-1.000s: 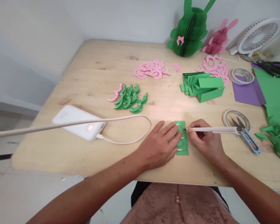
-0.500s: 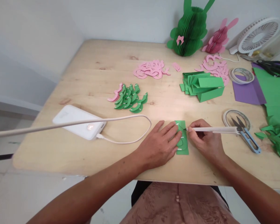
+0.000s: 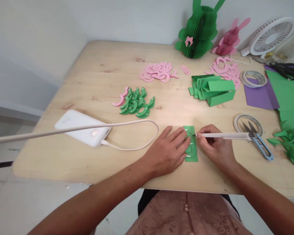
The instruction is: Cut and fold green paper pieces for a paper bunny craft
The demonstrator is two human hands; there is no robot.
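1. Green paper strip [image 3: 194,150], marked with curved dark lines and white dashes, lies flat on a wooden table [image 3: 88,81] beneath the left hand [image 3: 163,153], its fingers slightly parted, fingertips over the strip's left side.
2. The right hand [image 3: 219,151] pinches a white pen [image 3: 225,135] between thumb and fingers, dark tip on or just above the strip; contact cannot be confirmed.
3. Little has changed: against both earlier frames, hands, pen and strip hold nearly the same places, only the view shifting faintly. No added line can be made out.
4. Curved green pieces [image 3: 134,104] sit beyond the left hand, also unchanged.
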